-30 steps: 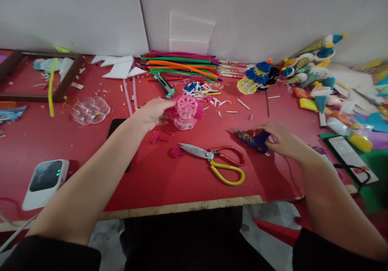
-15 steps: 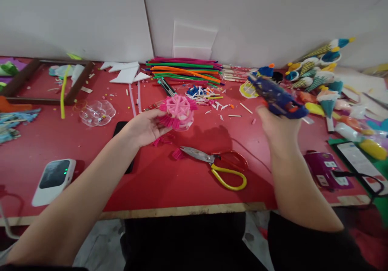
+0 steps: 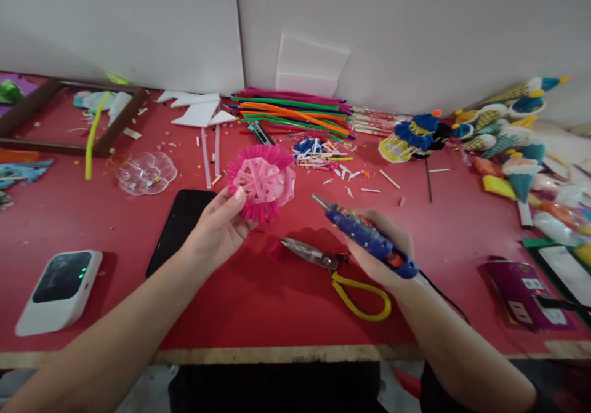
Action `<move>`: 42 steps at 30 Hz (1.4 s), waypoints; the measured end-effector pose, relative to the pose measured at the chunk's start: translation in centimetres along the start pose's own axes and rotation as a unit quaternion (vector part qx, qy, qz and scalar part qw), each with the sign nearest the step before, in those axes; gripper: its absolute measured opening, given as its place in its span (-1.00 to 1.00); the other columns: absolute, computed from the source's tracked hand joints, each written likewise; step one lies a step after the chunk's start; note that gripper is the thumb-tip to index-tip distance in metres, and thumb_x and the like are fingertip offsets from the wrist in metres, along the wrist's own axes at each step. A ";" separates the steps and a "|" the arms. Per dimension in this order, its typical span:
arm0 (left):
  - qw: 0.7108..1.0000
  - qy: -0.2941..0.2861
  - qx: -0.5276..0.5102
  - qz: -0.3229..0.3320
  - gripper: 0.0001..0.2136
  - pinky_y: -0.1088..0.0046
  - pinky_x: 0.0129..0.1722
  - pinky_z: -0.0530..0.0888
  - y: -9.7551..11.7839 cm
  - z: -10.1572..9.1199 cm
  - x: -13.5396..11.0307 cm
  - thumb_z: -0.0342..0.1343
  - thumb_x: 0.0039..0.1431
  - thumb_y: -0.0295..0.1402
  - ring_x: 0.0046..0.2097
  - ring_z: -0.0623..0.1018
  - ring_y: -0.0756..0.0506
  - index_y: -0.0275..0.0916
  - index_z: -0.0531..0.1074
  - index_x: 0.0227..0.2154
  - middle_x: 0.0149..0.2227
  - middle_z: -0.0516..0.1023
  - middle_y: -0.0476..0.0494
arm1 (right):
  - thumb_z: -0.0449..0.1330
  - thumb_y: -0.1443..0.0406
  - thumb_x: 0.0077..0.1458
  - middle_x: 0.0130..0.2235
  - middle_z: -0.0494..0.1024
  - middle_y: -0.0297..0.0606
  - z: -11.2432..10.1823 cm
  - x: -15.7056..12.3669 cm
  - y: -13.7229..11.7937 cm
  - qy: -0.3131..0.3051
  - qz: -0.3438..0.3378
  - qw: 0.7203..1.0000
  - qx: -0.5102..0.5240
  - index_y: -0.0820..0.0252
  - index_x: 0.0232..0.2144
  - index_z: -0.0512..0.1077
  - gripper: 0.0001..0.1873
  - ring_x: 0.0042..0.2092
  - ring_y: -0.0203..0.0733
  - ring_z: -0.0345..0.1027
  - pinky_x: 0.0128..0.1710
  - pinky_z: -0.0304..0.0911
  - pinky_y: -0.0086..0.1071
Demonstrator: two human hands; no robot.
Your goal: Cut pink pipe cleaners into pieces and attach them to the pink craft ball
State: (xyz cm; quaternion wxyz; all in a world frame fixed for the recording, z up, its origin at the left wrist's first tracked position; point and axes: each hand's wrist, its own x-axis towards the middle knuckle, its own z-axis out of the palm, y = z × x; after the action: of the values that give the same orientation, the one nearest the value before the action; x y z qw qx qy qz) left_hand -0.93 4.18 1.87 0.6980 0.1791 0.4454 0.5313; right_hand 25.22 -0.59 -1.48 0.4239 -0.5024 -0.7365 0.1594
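My left hand [image 3: 217, 228] is closed on a pink round craft piece [image 3: 261, 181] fringed with cut pink straw bits, lifted off the red table [image 3: 258, 302] and tilted toward me. My right hand [image 3: 381, 253] grips a blue hot glue gun [image 3: 364, 236]; its metal nozzle points up-left toward the pink piece, a short gap away. The gun's black cord trails off to the right behind my wrist.
Scissors [image 3: 339, 268] with a yellow handle lie under my right hand. A black phone [image 3: 180, 228], a white device [image 3: 58, 290], a clear plastic dish [image 3: 145, 173], coloured straws [image 3: 290, 108], straw cuttings [image 3: 323, 154], finished crafts [image 3: 503, 130] and a purple power strip [image 3: 521, 287] surround the work spot.
My right hand picked the glue gun off the table, swung it up, then brought it down near the pink piece. My left hand raised and tilted the pink piece.
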 end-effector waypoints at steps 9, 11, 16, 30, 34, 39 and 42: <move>0.998 -0.047 0.022 0.034 -0.75 0.59 -0.37 0.52 -1.1 -0.6 -0.2 0.44 -0.14 -0.42 -0.35 0.58 0.04 -0.13 0.53 -0.36 -0.34 0.62 0.07 | 0.18 0.37 0.08 -0.33 0.55 -0.26 1.0 0.0 -0.3 -0.056 -0.095 0.994 -0.020 0.09 -0.08 0.40 -0.69 -0.37 -0.16 0.45 -0.41 0.35 -0.35; 0.997 -0.050 0.040 0.046 -0.72 0.57 -0.33 0.53 -1.3 -0.7 -0.2 0.46 -0.16 -0.38 -0.32 0.59 0.02 -0.11 0.52 -0.36 -0.33 0.63 0.07 | 0.18 0.36 0.09 -0.31 0.56 -0.23 1.1 0.3 -0.5 -0.046 -0.111 0.993 -0.012 0.09 -0.11 0.40 -0.73 -0.32 -0.13 0.47 -0.35 0.38 -0.31; 0.993 -0.071 0.073 0.067 -0.71 0.37 -0.17 0.58 -1.4 -0.5 -0.1 0.46 -0.14 -0.28 -0.11 0.64 -0.14 -0.08 0.51 -0.33 -0.28 0.66 0.00 | 0.17 0.37 0.12 -0.30 0.54 -0.21 1.3 0.4 -0.7 -0.033 -0.121 0.992 -0.020 0.09 -0.17 0.37 -0.80 -0.28 -0.15 0.45 -0.29 0.37 -0.31; 0.994 -0.085 0.058 0.046 -0.62 0.33 -0.14 0.61 -1.6 -0.2 -0.5 0.52 -0.26 -0.22 -0.09 0.66 -0.17 -0.09 0.51 -0.35 -0.28 0.68 0.01 | 0.17 0.36 -0.04 -0.40 0.50 -0.32 1.2 -0.2 -0.1 -0.025 -0.102 0.992 -0.066 0.06 -0.28 0.33 -0.79 -0.42 -0.21 0.38 -0.42 0.28 -0.38; 0.993 -0.093 0.058 0.049 -0.62 0.33 -0.09 0.60 -1.7 -0.4 -0.7 0.52 -0.23 -0.22 -0.06 0.65 -0.17 -0.08 0.52 -0.32 -0.28 0.67 0.01 | 0.16 0.37 -0.09 -0.42 0.48 -0.34 1.0 -0.2 -0.3 -0.023 -0.099 0.992 -0.071 0.05 -0.30 0.31 -0.77 -0.44 -0.21 0.38 -0.45 0.27 -0.38; 0.995 -0.083 0.034 0.043 -0.60 0.41 0.00 0.56 -1.9 -0.6 -0.4 0.56 -0.30 -0.24 -0.09 0.65 -0.08 -0.07 0.55 -0.34 -0.28 0.68 0.08 | 0.15 0.37 -0.09 -0.43 0.47 -0.36 0.8 0.0 -0.6 -0.020 -0.104 0.991 -0.080 0.05 -0.31 0.30 -0.78 -0.45 -0.22 0.36 -0.46 0.26 -0.40; 0.995 -0.085 0.033 0.039 -0.60 0.41 -0.01 0.56 -2.0 -0.5 -0.4 0.56 -0.31 -0.24 -0.09 0.65 -0.10 -0.07 0.56 -0.34 -0.28 0.68 0.07 | 0.14 0.37 -0.10 -0.44 0.46 -0.36 0.7 0.2 -0.6 -0.024 -0.115 0.990 -0.074 0.06 -0.32 0.30 -0.78 -0.46 -0.23 0.35 -0.47 0.24 -0.40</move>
State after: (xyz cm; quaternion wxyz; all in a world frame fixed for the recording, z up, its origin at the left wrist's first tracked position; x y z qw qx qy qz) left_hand -0.17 2.94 0.36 0.7057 0.2636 0.3947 0.5260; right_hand 24.27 -0.57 -1.47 0.3831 -0.4400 -0.8095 0.0666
